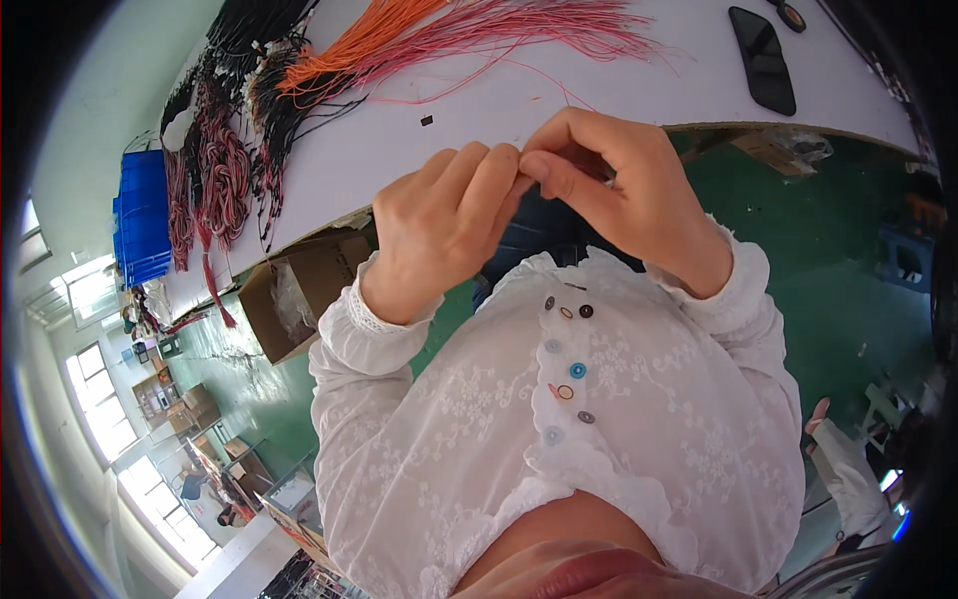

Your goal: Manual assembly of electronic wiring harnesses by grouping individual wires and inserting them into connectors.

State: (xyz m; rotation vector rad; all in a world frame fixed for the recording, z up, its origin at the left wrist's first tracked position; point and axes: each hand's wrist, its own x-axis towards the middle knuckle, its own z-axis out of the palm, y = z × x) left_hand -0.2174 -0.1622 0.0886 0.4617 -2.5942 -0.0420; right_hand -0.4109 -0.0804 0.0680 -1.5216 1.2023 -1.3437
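So both hands meet fingertip to fingertip, just off the near edge of the table. The right hand (629,185) has thumb and forefinger drawn into a narrow pinch, right up against the left hand (444,215). That one's fingers are curled over, back of the hand up, thumb hidden, so I can't tell how tight its grip is. Whatever's in there is too small or too covered to make out, tbh.

Nearest stuff is on the pale table (669,90): a tiny black piece (427,121) lying by itself beyond the left knuckles, and past it a big fan of thin red wires (509,32) spread across the top. One stray strand runs down toward the right hand, but I can't say if it's held. Orange wires (354,48) lie right alongside the red ones, then black cables (249,30) and a looped red-and-black wire bundle (222,190) further left. Blue bin (142,215) at that end, too. Over on the right there's a black smartphone (763,62). Under the table edge, left side, sits an open cardboard box (334,270) with clear plastic (292,304) in it, on green floor (798,260).
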